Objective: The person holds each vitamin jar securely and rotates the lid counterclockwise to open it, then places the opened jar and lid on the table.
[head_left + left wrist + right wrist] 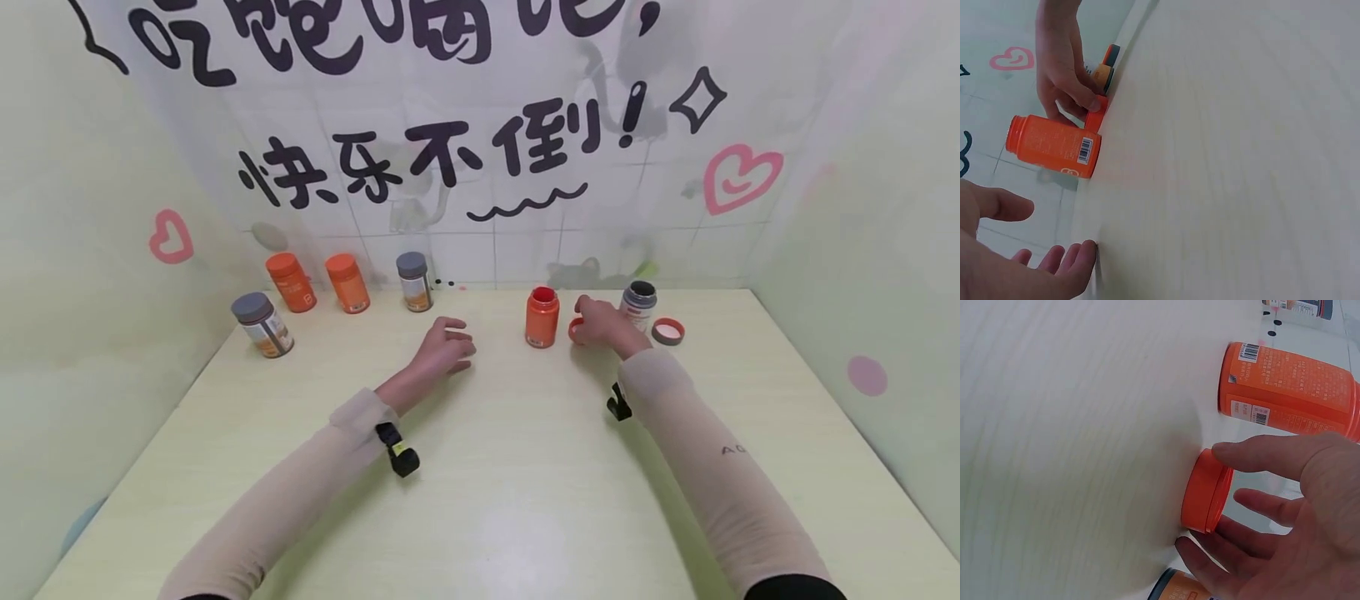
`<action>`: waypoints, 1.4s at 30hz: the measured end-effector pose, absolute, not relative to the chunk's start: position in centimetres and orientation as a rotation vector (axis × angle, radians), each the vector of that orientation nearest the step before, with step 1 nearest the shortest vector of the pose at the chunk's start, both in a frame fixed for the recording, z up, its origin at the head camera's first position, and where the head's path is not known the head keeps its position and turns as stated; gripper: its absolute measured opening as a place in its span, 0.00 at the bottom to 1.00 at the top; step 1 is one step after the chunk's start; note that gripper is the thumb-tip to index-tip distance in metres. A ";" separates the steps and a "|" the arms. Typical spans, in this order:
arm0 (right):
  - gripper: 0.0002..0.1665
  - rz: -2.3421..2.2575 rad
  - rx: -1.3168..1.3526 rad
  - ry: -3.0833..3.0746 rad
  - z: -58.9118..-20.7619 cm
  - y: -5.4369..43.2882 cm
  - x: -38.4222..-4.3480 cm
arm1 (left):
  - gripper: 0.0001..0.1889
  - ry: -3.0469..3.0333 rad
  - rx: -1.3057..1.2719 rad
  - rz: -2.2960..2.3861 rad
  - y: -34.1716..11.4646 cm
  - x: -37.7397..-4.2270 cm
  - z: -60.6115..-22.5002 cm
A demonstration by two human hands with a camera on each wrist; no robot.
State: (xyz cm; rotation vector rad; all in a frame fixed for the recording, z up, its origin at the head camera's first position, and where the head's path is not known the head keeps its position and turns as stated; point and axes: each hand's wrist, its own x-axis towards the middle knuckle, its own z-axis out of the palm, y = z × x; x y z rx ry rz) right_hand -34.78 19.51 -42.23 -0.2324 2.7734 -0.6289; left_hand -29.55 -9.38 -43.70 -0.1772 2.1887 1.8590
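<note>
My right hand [602, 323] reaches to an orange lid [1205, 492] low at the table top, with the thumb at one side of its rim and the fingers around the other. Left of that hand an open orange bottle [542, 318] stands upright, its mouth uncovered. Behind and right of the hand is an open grey-white bottle [639, 302], partly covered by the hand. Its dark mouth shows, and a grey lid with a red rim [668, 332] lies beside it. My left hand [441, 348] hovers over the table left of the orange bottle, fingers loosely bent and holding nothing.
Toward the back left stand two capped orange bottles [291, 283] [348, 284] and two grey-capped bottles [416, 283] [262, 326]. A wall sheet [450, 217] with large black characters rises behind the table [495, 467], and pale walls flank both sides.
</note>
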 end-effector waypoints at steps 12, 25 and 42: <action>0.42 -0.660 -0.192 2.709 -41.7 20.2 -34.1 | 0.31 2.272 -0.383 1.881 -20.0 -26.8 -43.7; 0.46 -0.706 -0.272 2.813 -39.4 20.1 -30.6 | 0.39 2.238 -0.773 2.071 -29.7 -25.3 -44.3; 0.42 -0.912 -0.385 2.810 -38.3 19.4 -24.3 | 0.60 2.607 -1.047 1.817 -35.8 -27.5 -43.8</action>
